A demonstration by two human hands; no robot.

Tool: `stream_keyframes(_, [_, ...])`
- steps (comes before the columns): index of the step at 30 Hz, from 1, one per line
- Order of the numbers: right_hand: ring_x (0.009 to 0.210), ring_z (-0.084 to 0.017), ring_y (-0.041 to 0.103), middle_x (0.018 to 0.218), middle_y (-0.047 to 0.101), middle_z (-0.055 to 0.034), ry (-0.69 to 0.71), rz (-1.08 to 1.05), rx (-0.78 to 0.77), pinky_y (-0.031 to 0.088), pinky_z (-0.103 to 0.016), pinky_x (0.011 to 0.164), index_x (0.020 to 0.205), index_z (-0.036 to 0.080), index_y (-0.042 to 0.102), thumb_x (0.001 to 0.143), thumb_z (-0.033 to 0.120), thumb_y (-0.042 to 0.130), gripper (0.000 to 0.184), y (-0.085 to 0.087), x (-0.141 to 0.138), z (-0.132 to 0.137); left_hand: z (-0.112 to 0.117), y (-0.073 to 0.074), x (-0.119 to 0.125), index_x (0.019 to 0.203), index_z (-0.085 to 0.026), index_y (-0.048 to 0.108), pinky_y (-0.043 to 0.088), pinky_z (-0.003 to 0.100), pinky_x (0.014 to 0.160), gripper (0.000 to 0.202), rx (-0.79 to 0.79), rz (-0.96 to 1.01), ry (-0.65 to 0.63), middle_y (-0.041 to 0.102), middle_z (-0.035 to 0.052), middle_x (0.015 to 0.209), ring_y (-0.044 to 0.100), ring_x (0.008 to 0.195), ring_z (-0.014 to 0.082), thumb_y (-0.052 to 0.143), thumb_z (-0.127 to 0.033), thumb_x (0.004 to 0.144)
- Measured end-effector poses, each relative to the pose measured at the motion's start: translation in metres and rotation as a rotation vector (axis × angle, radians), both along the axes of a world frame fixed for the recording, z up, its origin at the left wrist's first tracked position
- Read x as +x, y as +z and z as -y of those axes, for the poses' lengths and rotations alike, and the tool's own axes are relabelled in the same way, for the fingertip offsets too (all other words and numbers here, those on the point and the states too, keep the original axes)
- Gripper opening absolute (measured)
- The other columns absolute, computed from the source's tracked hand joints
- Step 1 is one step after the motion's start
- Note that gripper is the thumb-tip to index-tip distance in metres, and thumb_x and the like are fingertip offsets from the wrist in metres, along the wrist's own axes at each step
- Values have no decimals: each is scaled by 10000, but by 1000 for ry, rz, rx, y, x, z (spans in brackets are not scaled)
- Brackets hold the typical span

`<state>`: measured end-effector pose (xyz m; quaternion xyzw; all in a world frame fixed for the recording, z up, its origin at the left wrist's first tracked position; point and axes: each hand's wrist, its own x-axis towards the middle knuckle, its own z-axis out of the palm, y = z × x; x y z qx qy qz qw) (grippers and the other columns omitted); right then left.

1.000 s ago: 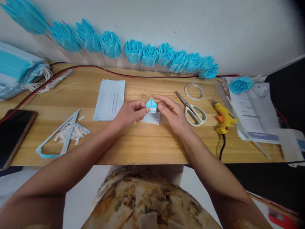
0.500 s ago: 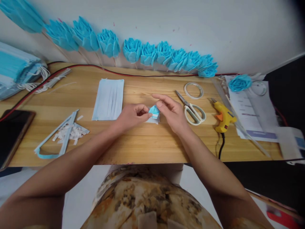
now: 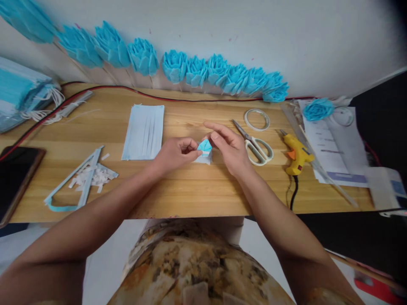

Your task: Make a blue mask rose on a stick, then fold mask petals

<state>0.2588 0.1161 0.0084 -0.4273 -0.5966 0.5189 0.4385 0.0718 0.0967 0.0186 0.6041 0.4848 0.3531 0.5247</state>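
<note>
A small folded piece of blue mask fabric [image 3: 204, 146] with a white strip across it is pinched between the thumb and fingers of my left hand [image 3: 176, 154]. Its folded top comes to a point, and pale layers show beneath. Close by on its right is my right hand [image 3: 230, 148], index finger stretched out and thumb apart from it. Those fingertips are right at the piece's upper edge; whether one touches it is hard to see. Left of my hands lies a stack of flat pale blue masks [image 3: 143, 133]. Scissors [image 3: 254, 144] with white handles rest just beyond my right hand.
A tape roll [image 3: 257, 120] and a yellow glue gun [image 3: 296, 154] lie to the right. Blue fabric flowers [image 3: 218, 72] line the wall behind a red-black cable [image 3: 127, 87]. White scraps [image 3: 90, 177], cut blue strips [image 3: 88, 182] and a phone [image 3: 20, 178] occupy the left.
My right thumb has lifted slightly off the tip of the folded piece. My left hand keeps its pinch, and the whole view has shifted a little.
</note>
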Motion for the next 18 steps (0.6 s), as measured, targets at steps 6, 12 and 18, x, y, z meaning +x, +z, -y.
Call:
stream_keyframes(6, [781, -135, 607, 872, 681, 5, 34, -31, -15, 517, -293, 729, 1226, 256, 714, 857, 427, 727, 406, 1, 1, 0, 1, 9, -1, 691, -177, 575, 308, 221, 517, 227, -16, 9, 26, 496, -52, 587, 389, 537, 74, 683, -364, 759])
stream_keyframes(12, [774, -136, 597, 887, 676, -2, 30, -26, 14, 502, -290, 684, 1224, 248, 701, 838, 337, 706, 396, 2, -2, 0, 2, 7, 1, 655, -178, 541, 251, 229, 515, 327, -28, -23, -15, 433, -52, 579, 357, 547, 78, 683, -449, 772])
stream_keyframes(18, [772, -131, 587, 888, 655, 1, 41, 5, 27, 495, -290, 685, 1253, 246, 680, 844, 334, 694, 418, 0, -3, 1, 2, 1, 2, 637, -179, 518, 254, 229, 536, 300, -9, -62, -2, 403, -53, 590, 349, 568, 82, 655, -408, 773])
